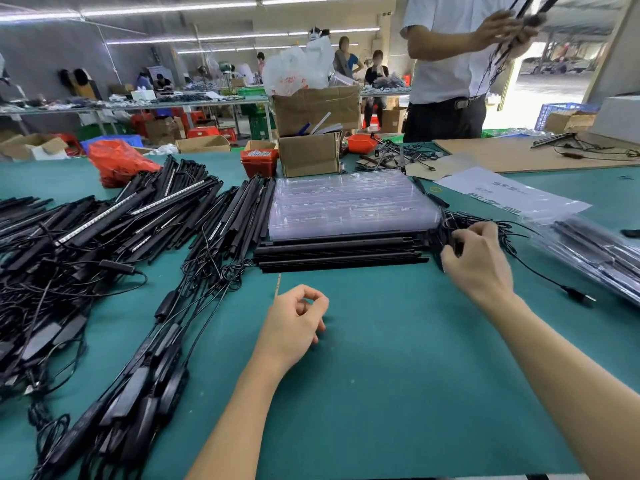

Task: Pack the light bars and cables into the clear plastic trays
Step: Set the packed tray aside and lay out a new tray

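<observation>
Tangles are the risk: right hand [476, 258] pinches the cable bundle [446, 233] at the end of four light bars [341, 252] lying just before the trays [349, 202]; tugging could drag bars askew. Left hand [294, 323] hovers loosely curled, holding nothing

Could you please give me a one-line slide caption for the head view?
Right hand grips cables beside aligned light bars before stacked clear trays; left hand idle.

You stand in a factory packing hall: long worktables [138, 107], seated workers [375, 69] far off, cardboard boxes [315, 110], plastic crates [561, 114], overhead strip lights [166, 8].
</observation>
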`<action>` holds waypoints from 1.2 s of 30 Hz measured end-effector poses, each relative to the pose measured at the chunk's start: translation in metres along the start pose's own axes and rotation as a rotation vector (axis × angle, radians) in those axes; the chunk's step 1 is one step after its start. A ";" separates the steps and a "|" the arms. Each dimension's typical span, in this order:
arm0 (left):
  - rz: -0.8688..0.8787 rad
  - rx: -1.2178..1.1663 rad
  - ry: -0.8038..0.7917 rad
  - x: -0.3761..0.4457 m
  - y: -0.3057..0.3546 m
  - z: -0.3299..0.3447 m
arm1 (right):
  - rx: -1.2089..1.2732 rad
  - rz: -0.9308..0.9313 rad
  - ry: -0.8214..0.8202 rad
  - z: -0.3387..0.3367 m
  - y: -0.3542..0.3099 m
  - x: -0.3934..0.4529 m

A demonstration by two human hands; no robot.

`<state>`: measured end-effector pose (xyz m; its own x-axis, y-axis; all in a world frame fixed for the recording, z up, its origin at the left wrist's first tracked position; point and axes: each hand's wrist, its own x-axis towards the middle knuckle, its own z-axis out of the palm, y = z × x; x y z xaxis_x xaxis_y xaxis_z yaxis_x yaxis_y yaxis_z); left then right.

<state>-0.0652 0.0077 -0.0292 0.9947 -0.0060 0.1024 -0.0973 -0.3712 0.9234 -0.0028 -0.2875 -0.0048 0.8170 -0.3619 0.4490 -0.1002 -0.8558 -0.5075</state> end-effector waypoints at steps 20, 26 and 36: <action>0.001 0.018 0.004 0.004 -0.003 0.000 | 0.086 0.122 0.057 -0.006 -0.003 -0.022; 0.026 -0.087 0.088 0.002 0.000 0.002 | 0.720 0.151 -0.186 0.034 -0.069 -0.049; 0.005 0.307 0.287 0.012 0.019 -0.019 | 0.829 0.133 -0.330 0.039 -0.064 -0.067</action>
<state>-0.0559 0.0182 -0.0034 0.9408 0.2341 0.2452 -0.0447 -0.6312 0.7743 -0.0286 -0.1936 -0.0312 0.9620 -0.2052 0.1801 0.1322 -0.2272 -0.9648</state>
